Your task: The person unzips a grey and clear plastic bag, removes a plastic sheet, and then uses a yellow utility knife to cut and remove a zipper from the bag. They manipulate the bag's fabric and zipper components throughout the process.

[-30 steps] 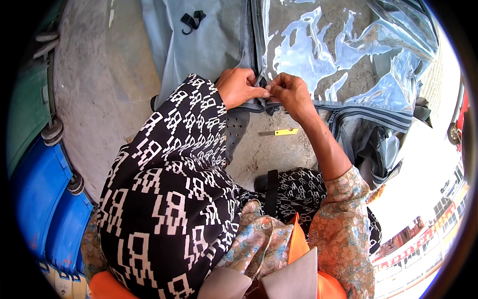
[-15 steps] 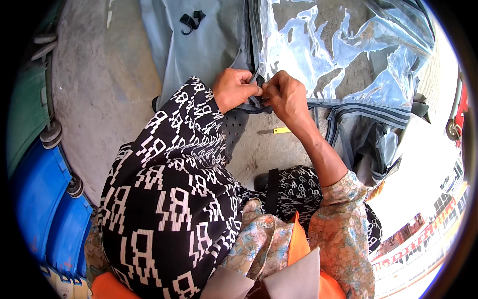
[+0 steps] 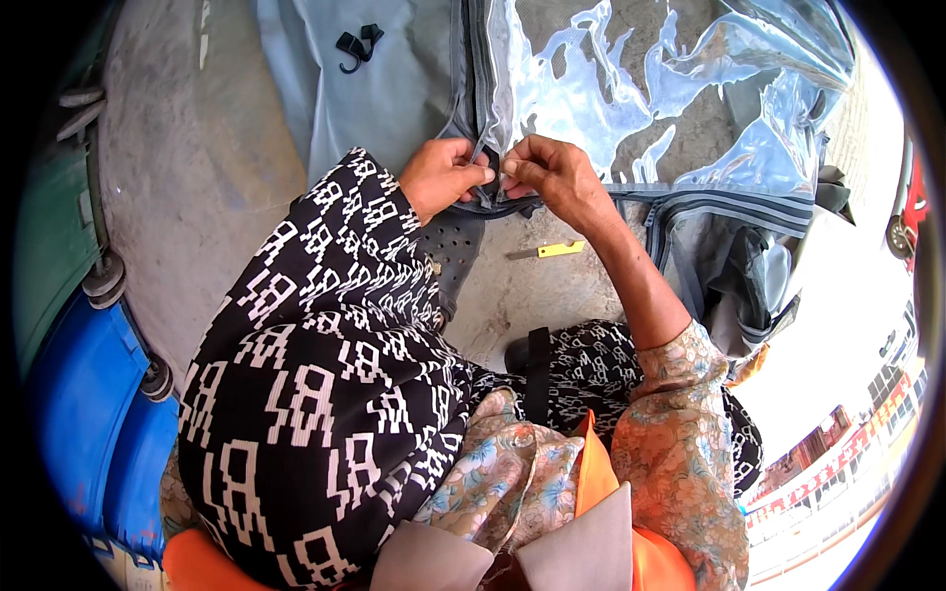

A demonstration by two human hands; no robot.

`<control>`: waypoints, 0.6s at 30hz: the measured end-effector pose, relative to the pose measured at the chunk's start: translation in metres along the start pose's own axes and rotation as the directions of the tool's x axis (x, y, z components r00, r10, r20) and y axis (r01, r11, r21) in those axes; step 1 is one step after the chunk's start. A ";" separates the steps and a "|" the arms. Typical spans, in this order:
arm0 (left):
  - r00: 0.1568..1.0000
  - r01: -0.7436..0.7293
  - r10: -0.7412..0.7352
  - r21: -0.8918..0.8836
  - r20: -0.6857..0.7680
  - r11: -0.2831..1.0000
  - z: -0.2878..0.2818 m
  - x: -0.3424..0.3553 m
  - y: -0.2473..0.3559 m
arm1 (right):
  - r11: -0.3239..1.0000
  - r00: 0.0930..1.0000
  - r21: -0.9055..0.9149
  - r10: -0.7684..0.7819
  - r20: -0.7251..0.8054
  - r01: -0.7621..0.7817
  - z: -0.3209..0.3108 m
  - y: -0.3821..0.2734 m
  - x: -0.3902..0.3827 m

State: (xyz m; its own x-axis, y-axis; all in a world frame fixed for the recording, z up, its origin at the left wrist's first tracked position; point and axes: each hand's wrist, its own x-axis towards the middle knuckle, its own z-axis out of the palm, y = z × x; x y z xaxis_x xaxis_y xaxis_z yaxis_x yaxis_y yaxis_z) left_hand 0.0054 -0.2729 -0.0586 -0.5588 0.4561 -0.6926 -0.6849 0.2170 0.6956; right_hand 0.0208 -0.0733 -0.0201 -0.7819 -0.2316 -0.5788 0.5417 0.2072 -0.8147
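Observation:
A grey sheet cover (image 3: 379, 94) with a clear plastic panel (image 3: 581, 94) lies spread in front of me, a dark zipper (image 3: 478, 74) running between the two parts. At the near corner of that seam, my left hand (image 3: 441, 179) is closed, pinching the grey edge between thumb and fingers. Just across from it, my right hand (image 3: 554, 177) pinches the border of the clear panel. A narrow dark gap shows between my fingertips; any small part inside the pinch is hidden. Below the right hand, a yellow-handled utility knife (image 3: 559, 250) rests on the floor.
Black plastic hooks (image 3: 353, 46) lie on the grey sheet. More zippered edging (image 3: 729, 209) and bunched fabric (image 3: 754, 276) sit at the right. A dark perforated shoe (image 3: 455, 246) is close below my left hand. Blue bins (image 3: 84, 394) and a green one (image 3: 54, 227) line the left side.
My fingertips have moved slightly apart, the right hand now pinching farther from the left. Hands, sheet and knife all appear a little farther left and higher in the picture.

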 end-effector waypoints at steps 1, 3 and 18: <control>1.000 -0.002 0.001 -0.024 -0.014 1.000 0.001 0.001 -0.002 | 1.000 1.000 -0.025 0.008 0.004 -0.008 0.001 0.000 0.000; 1.000 0.007 -0.006 -0.088 0.014 0.996 -0.002 0.005 -0.004 | 0.999 1.000 0.042 0.009 -0.013 -0.009 0.004 -0.003 -0.001; 0.924 0.046 0.202 -0.619 0.325 0.784 -0.027 0.009 -0.029 | 0.845 0.954 -0.478 -0.296 -0.042 0.241 0.001 -0.009 -0.001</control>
State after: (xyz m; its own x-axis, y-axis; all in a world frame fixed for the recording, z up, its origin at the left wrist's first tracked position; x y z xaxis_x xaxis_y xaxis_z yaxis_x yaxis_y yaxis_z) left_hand 0.0076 -0.2979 -0.0903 -0.5028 0.7454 -0.4378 -0.8522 -0.3426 0.3954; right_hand 0.0172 -0.0758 -0.0120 -0.9192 -0.2426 -0.3101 0.1219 0.5736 -0.8100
